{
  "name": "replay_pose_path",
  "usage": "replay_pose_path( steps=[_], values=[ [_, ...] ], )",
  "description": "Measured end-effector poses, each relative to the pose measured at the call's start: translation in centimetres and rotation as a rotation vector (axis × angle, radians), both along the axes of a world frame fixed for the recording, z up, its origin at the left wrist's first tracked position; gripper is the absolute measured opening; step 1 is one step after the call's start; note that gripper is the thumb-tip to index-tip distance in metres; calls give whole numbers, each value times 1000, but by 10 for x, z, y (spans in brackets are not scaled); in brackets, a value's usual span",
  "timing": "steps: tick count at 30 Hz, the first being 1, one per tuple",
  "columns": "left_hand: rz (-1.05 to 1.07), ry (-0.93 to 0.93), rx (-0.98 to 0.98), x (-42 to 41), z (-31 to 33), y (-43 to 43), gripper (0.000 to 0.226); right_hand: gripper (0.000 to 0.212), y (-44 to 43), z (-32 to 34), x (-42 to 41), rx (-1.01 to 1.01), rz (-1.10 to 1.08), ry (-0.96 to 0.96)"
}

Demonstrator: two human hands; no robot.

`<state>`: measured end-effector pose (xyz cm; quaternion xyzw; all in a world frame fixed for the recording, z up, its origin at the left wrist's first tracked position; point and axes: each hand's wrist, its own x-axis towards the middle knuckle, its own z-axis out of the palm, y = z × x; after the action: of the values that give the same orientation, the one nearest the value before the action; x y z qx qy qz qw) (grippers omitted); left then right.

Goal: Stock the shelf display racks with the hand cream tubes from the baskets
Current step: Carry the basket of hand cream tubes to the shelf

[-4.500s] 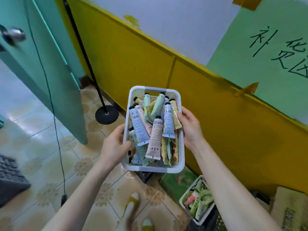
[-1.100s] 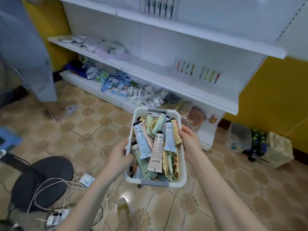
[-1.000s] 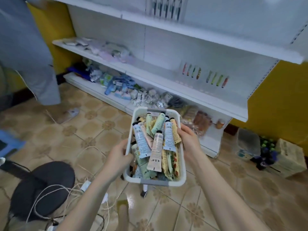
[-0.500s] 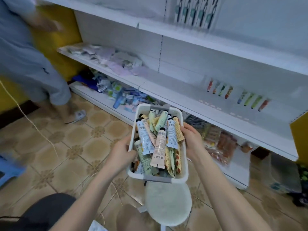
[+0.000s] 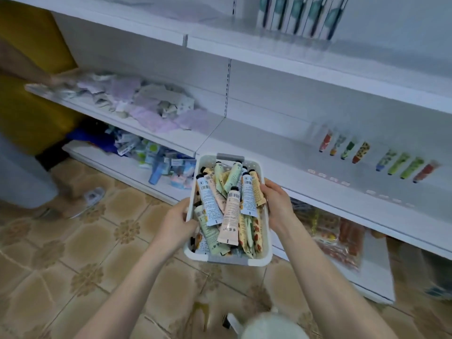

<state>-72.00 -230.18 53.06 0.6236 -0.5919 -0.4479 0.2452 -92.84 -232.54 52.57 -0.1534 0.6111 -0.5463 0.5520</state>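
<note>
White shelving (image 5: 281,155) fills the view beyond the basket (image 5: 227,260), with patterned floor tiles (image 5: 73,253) beneath it. We hold the basket in the air with our hands apart, one on each long side. The left hand (image 5: 177,221) grips the left wall with its thumb over the rim, and the right hand (image 5: 277,204) is clamped on the right wall. The hand cream tubes (image 5: 228,216) lie heaped inside, crossed over one another, and the top ones ride level with the rim or above it. Beyond the basket and to its right, a few tubes stand in the clear display racks (image 5: 401,165). Left of the basket another person (image 5: 22,182) stands at the shelving. Below its near end a pale round stool (image 5: 271,326) shows at the edge of view.

We judge that we are bringing the load in and that no tube has left this basket. The heap is the main worry, since any tilt toward the basket's far end could send the top tubes sliding over the rim onto the tiles. To pick a tube we must free one hand, and a grip on one wall alone would let the basket swing down on the other side. Setting it on the shelf beyond would avoid that. The stool below the basket sits where our feet may go and could trip us. The racked tubes look easy to knock over with a careless reach.
</note>
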Motion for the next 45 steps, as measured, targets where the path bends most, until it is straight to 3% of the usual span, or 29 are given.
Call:
replay_pose_path(
  steps=[4, 9, 15, 19, 31, 38, 45],
  values=[
    [-42, -2, -5, -4, 5, -87, 43, 26, -74, -4, -4, 4, -30, -1],
    [-91, -12, 10, -13, 3, -166, 49, 27, -141, -3, -15, 5, -109, -13],
    [-257, 26, 2, -46, -12, -262, 25, 23, -208, -14, -46, 16, -249, 12],
    [-325, 81, 37, -78, -27, -307, 21, 23, -238, -28, -76, 28, -338, 23],
    [-441, 117, 91, -180, -125, -378, 35, 32, -290, -119, -175, 60, -381, 103],
    [-435, 143, 80, -220, -188, -401, 28, 31, -313, -179, -216, 25, -367, 82],
    [-447, 129, 75, -245, -210, -421, 36, 26, -331, -199, -240, -12, -373, 67]
  ],
)
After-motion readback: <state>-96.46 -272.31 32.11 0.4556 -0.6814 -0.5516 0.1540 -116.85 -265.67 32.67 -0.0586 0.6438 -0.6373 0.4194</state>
